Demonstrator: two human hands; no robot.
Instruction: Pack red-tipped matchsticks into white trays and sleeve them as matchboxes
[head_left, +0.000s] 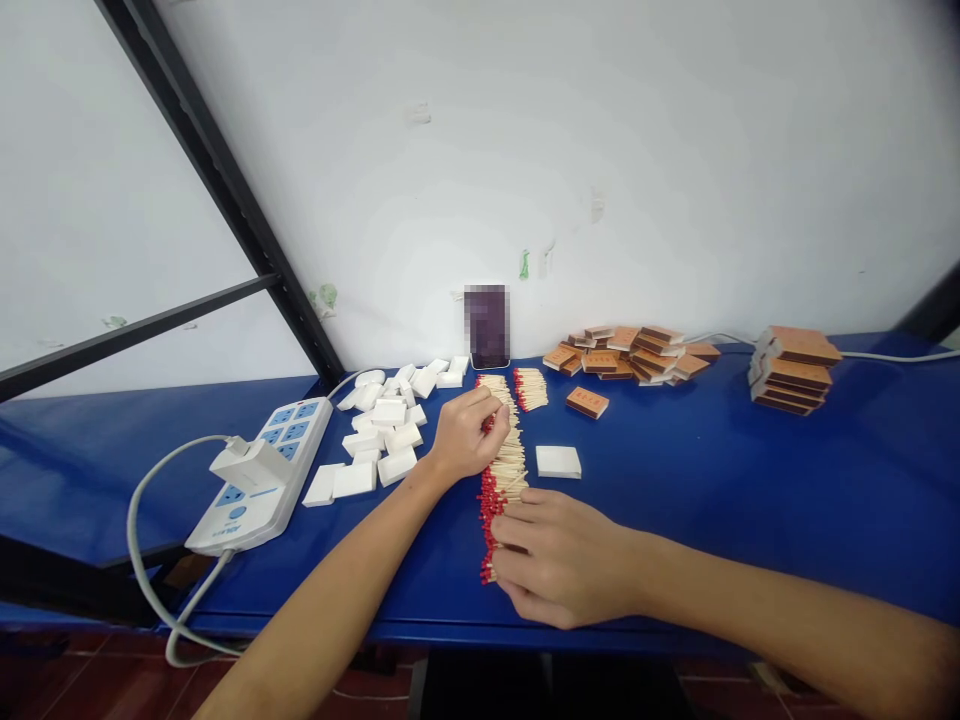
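Observation:
A long row of red-tipped matches [504,462] lies on the blue table [712,480]. My left hand [466,434] rests on the far part of the row, fingers curled and pinching some matches. My right hand [559,558] covers the near end of the row, fingers bent down onto the sticks. A smaller bundle of matches [530,388] lies just beyond. One white inner tray [558,461] sits right of the row, and a single brown matchbox sleeve [586,402] lies farther back.
Several white inner trays [382,430] are heaped at the left, next to a white power strip [259,472] with a plug and cable. Brown matchbox sleeves are piled at the back [634,352] and stacked at the right [793,370]. A phone [487,326] leans on the wall.

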